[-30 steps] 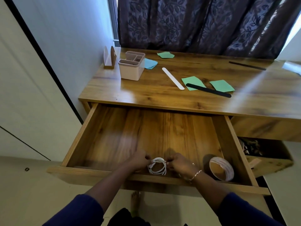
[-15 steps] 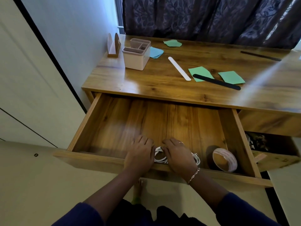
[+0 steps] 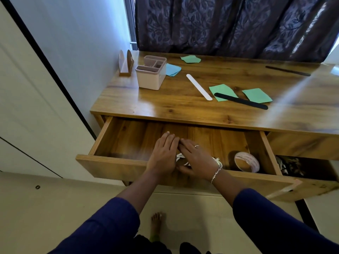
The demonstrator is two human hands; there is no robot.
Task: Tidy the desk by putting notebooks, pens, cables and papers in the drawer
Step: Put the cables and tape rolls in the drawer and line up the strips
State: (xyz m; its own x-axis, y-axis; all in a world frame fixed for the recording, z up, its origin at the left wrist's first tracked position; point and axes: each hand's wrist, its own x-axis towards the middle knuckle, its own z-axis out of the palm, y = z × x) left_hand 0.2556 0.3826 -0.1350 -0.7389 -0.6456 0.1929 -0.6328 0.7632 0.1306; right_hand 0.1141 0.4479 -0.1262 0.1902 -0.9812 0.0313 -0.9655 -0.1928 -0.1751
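Observation:
The wooden drawer stands pulled out under the desk top. A coiled white cable lies at the drawer's front, mostly hidden under my hands. My left hand lies flat over the cable's left side with straight fingers. My right hand lies flat over its right side, fingertips touching the left hand's. On the desk lie green papers, a blue paper, a white strip and a black strip.
A roll of tape stands at the drawer's right end. A pink organiser and a wooden holder sit at the desk's back left. Another dark strip lies far right. A dark curtain hangs behind; a wall is to the left.
My hands went from pinching the coiled cable to lying flat over it, fingers stretched forward. The view has shifted closer and slightly downward.

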